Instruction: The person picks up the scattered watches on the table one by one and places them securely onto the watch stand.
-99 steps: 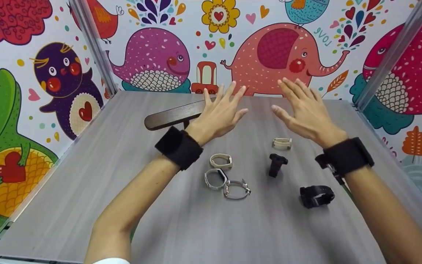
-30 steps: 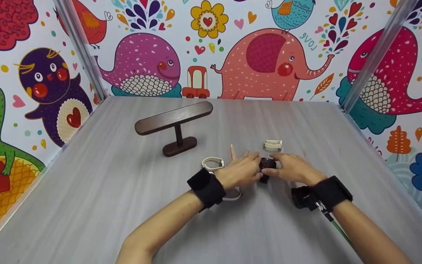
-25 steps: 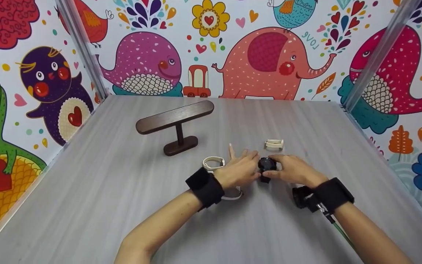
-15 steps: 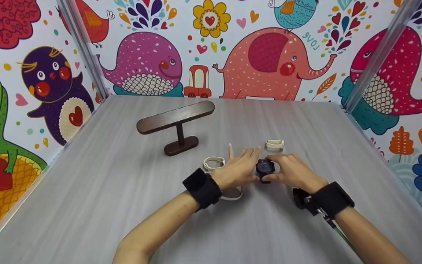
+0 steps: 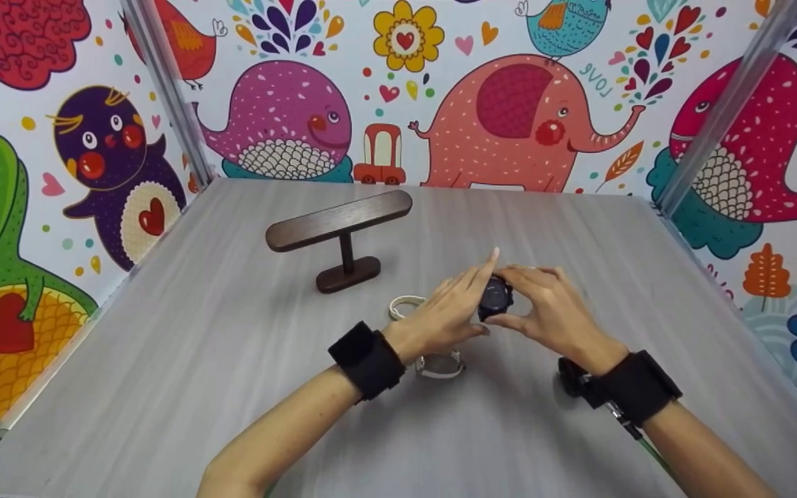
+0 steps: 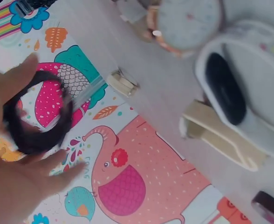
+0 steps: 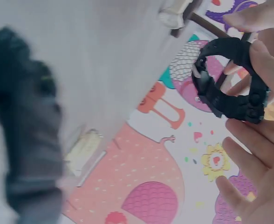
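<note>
A black wristwatch (image 5: 495,299), its dark round face turned up, stands between my two hands right of centre in the head view. My right hand (image 5: 561,315) pinches it between thumb and fingers. My left hand (image 5: 443,311) lies against its left side, fingers mostly straight and pointing up and away. In the left wrist view the black strap loop (image 6: 66,109) sits between the left thumb and fingers. The right wrist view shows the strap loop (image 7: 256,88) closed into a ring, with fingers (image 7: 249,144) spread below it.
A dark wooden T-shaped watch stand (image 5: 343,221) stands back left. Under my left forearm lie a cream band (image 5: 405,304), a white-strapped watch (image 5: 440,364) and a white fitness band (image 6: 221,88). Another cream band (image 6: 122,84) lies farther back. A black watch (image 5: 568,377) is partly hidden by my right wrist.
Both hands came down from raised and spread to the black watch. My right hand took hold of it and turned its face up. It has since moved slightly up and left.
</note>
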`<state>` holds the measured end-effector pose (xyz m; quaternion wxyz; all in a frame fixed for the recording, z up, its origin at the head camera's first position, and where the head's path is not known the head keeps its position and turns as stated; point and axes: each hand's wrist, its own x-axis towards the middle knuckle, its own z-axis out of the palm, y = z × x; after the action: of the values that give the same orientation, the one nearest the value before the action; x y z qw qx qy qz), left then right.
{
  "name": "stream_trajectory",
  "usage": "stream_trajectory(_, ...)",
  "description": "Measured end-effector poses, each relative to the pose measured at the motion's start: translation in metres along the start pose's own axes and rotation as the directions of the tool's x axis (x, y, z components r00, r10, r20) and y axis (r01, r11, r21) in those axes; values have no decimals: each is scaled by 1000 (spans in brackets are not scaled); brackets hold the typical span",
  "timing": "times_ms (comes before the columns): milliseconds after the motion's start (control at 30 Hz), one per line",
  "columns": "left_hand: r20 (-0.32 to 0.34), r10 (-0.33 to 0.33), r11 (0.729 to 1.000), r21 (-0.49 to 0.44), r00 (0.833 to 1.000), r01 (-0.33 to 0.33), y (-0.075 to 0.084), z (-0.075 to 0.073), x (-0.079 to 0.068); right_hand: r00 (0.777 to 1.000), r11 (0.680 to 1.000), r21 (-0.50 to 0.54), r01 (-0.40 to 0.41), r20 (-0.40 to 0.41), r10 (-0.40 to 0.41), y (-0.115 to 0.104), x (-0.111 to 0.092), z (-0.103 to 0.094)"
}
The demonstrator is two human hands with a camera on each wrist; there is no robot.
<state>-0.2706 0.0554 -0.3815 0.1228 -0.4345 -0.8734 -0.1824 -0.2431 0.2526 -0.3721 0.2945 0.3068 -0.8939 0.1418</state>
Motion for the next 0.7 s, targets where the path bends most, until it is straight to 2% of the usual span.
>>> stream_trajectory(100,-122,64,997,-26,990,-67,-4,-1,-2,997,998,-5,56,-60,-57,-4,4,-3)
stream_trajectory(200,-202,105,992,-53,974,-118,-8,-2,-6,991,996,-14,90,-100,-91,-7,6,-5)
stream_trajectory(467,-279,136,989,-12,951,-145,-21,-6,-25,978,985,4,174,-118,-172,-17,21,6)
stream_trajectory(700,-330,124,989,-33,936,-143,-34,-11,-35,983,986,16,167,-80,-165,-25,35,18)
